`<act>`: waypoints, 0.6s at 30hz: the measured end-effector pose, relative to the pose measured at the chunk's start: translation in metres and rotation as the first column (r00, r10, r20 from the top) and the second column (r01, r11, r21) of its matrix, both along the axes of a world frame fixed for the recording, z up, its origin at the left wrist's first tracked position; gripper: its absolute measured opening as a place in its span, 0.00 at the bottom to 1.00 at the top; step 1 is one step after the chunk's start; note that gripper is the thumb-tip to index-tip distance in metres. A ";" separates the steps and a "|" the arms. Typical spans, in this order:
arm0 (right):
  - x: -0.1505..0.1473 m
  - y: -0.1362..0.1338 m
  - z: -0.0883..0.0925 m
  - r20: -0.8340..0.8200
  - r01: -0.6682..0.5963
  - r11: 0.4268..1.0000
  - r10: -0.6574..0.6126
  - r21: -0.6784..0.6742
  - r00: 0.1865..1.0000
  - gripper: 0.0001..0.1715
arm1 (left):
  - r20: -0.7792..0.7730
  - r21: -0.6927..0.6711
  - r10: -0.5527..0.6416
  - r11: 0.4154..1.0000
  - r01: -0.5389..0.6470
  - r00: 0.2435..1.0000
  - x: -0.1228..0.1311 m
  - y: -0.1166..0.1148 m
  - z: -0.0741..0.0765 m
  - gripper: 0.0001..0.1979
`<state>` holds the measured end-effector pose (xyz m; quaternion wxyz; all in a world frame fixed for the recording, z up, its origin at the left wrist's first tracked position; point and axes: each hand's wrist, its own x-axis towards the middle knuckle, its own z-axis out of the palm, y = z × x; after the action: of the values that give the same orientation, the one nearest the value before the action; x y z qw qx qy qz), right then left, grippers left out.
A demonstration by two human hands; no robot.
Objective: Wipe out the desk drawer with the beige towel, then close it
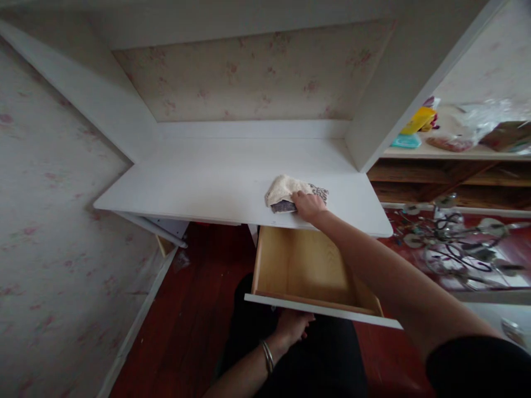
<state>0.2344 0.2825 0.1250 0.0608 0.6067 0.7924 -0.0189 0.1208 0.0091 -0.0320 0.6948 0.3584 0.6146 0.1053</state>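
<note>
The fingers of the right hand [309, 206] are bent and closed over a bunched cloth [286, 189], holding it down against the white counter [199, 177]. The cloth lies right of the counter's middle, close to its front edge. It is cream, with a dark printed pattern at its right end and a grey fold showing at the front. It looks light, soft and floppy, with a slightly fuzzy surface that should give the fingers good purchase and nothing to break. The thick middle of the bundle, where the palm already rests, seems the best place to take hold; a loose corner would probably let the folds spill open.

The left hand [292, 325] is low down, just beyond the white front panel [319, 311] of a pulled-out drawer [298, 260]. Its fingers are curled, but whether they grip the panel's underside or merely rest near it cannot be told. The drawer has a pale wooden inside and looks stiff and rigid, heavier than the cloth; its front panel would be the natural handhold.

Beneath the drawer are the person's dark-clothed legs [332, 354], above a red floor [194, 287]. Upright white panels rise from the counter, and flowered wallpaper [41, 193] covers the wall at left. Well apart, at right, a shelf [418, 149] carries plastic-wrapped things, and a chandelier [460, 237] with dark curling arms lies low in front of it.
</note>
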 end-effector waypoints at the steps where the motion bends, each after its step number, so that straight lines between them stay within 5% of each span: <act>1: 0.008 -0.010 0.000 0.003 0.004 1.000 -0.004 -0.008 1.000 0.20 | 0.009 -0.006 -0.023 1.000 0.023 1.000 -0.003 -0.006 0.002 0.12; 9: 0.066 -0.086 0.000 0.053 0.027 0.999 -0.029 0.039 0.998 0.29 | 0.040 0.057 -0.150 0.987 0.147 0.988 -0.017 -0.045 0.007 0.17; 18: 0.076 -0.112 -0.009 0.028 -0.019 0.979 0.013 0.205 1.000 0.24 | -0.072 0.212 -0.375 0.900 0.381 0.924 -0.022 -0.042 0.023 0.19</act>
<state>0.3104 0.1709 0.1163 0.0086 0.6036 0.7940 0.0716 0.0992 -0.0326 -0.0089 0.6486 0.5475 0.5278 0.0314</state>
